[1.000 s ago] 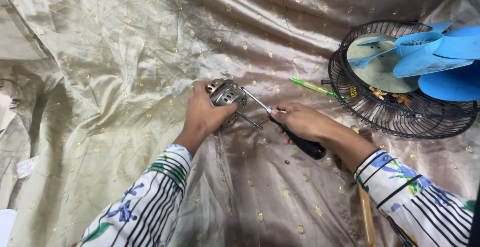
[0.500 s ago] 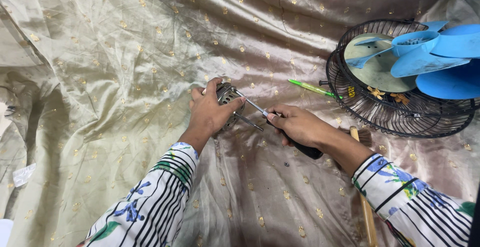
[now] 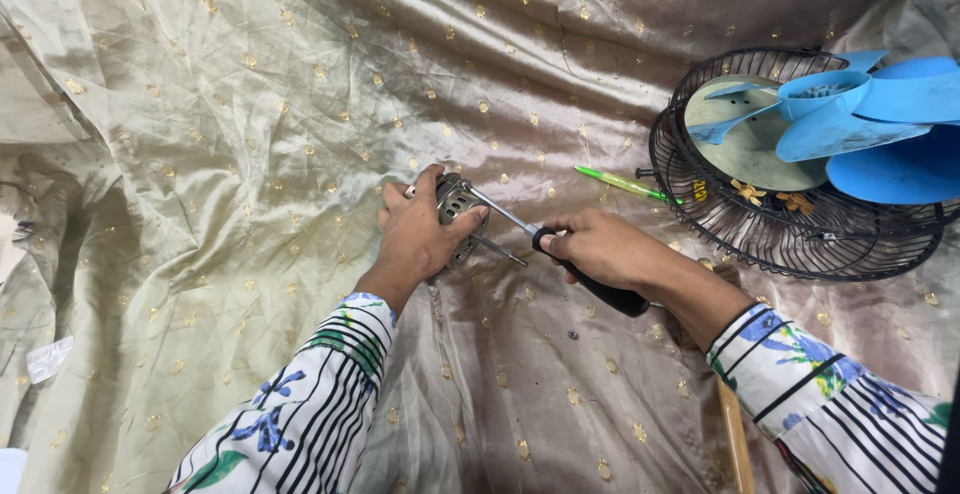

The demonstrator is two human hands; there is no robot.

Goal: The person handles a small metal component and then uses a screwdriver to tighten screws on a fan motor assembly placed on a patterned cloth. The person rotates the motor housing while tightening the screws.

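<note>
A small silver metal motor housing (image 3: 457, 216) with slotted vents lies on the cloth near the middle of the view, and a thin shaft (image 3: 497, 249) sticks out of it toward your right. Your left hand (image 3: 420, 234) lies over its left side, fingers curled around the casing and thumb up on top, holding it down against the cloth. Your right hand (image 3: 597, 251) is just to the right of it, closed in a fist around the black handle of a screwdriver (image 3: 560, 254). The screwdriver's metal shank runs up and left from your fist, and its tip meets the top of the housing, close to your left thumb. The handle's end sticks out past your right wrist, pointing down and right.

Both hands rest on a wrinkled, shiny olive-gold cloth (image 3: 250, 104) dotted with small gold motifs, which covers the whole work surface. A tiny dark screw (image 3: 572, 334) lies on the cloth below your right hand. A green pen-like tool (image 3: 620, 183) lies beyond your right hand, near a round black wire fan guard (image 3: 790, 244) at the right edge. A blue fan blade (image 3: 860, 114) sits on the guard. You wear white sleeves with black stripes and a flower print.
</note>
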